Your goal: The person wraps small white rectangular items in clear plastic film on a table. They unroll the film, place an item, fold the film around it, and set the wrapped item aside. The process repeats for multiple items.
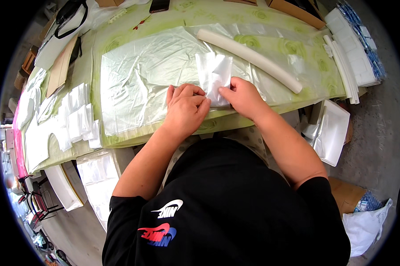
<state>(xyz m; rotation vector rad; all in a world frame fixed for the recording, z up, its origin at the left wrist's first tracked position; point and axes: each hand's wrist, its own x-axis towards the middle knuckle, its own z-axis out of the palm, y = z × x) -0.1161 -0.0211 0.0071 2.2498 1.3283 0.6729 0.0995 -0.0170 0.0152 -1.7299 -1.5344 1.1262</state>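
Note:
A folded, milky white plastic bag (pixel 217 71) stands up from the near part of the table, in front of my body. My right hand (pixel 244 97) pinches its lower right edge, with the thumb on the front face. My left hand (pixel 185 106) is at the bag's lower left corner, its fingers bent and its thumb close to the plastic; the exact grip there is partly hidden. Beneath both hands lies a large clear plastic sheet (pixel 133 80), wrinkled and spread over the green patterned tablecloth (pixel 257 15).
A long cream roll (pixel 253 60) lies slantwise beyond my right hand. Stacks of white folded bags (pixel 78 111) sit at the left. Small red-handled scissors (pixel 141 23) and a dark phone (pixel 159 5) are at the far edge. A white bin (pixel 333 133) stands below the table's right side.

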